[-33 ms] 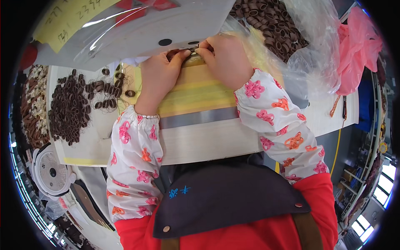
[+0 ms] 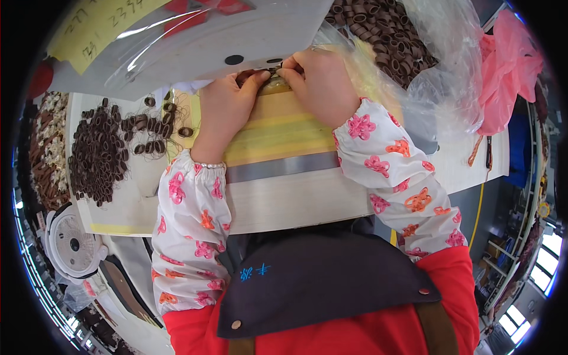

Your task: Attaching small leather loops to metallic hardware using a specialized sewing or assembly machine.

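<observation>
Both hands meet under the front edge of a white sewing machine point(image 2: 266, 35), fingertips almost touching. My left hand point(image 2: 228, 105) is closed, thumb and fingers pinching a small dark brown strip-like piece point(image 2: 245, 76), most of it hidden by the fingers. My right hand point(image 2: 319, 83) is closed too, thumb against forefinger at the other end of the same spot; I cannot make out how much of the piece it grips. Below the hands lies a machine bed covered with yellowish tape point(image 2: 284, 127). Floral white sleeve covers reach both wrists.
A heap of small brown loops with loose threads point(image 2: 100, 154) lies at the left. More brown loops point(image 2: 384, 35) fill a clear plastic bag point(image 2: 455, 77) at the far right, beside a pink bag point(image 2: 509, 71). Thread snips point(image 2: 489, 154) rest near the table's right edge.
</observation>
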`<state>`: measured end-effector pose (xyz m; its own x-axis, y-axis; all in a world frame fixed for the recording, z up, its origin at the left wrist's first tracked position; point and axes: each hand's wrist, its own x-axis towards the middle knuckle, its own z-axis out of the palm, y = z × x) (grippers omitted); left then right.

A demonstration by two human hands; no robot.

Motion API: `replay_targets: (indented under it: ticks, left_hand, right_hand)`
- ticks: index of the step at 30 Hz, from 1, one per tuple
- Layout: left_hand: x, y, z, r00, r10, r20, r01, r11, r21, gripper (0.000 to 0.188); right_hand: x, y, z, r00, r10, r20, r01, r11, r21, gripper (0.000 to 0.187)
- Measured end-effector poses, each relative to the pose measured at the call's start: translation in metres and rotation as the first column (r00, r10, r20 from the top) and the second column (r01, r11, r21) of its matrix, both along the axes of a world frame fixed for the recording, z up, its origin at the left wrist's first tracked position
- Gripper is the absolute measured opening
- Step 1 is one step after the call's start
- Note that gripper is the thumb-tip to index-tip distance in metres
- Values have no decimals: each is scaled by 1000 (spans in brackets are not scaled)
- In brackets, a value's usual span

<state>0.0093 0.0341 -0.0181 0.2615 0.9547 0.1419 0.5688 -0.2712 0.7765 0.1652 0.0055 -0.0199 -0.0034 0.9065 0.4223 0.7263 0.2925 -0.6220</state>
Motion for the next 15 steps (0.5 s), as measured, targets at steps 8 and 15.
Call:
replay_targets:
  ticks: [8, 15]
  left_hand:
    - [-5, -12, 14, 979, -120, -167, 151, 970, 189, 14]
    - [-12, -35, 13, 897, -134, -421, 349, 799, 489, 21]
  right_hand:
    - [5, 0, -3, 997, 46, -58, -45, 999, 27, 10]
    - [8, -2, -6, 993, 112, -39, -108, 989, 101, 10]
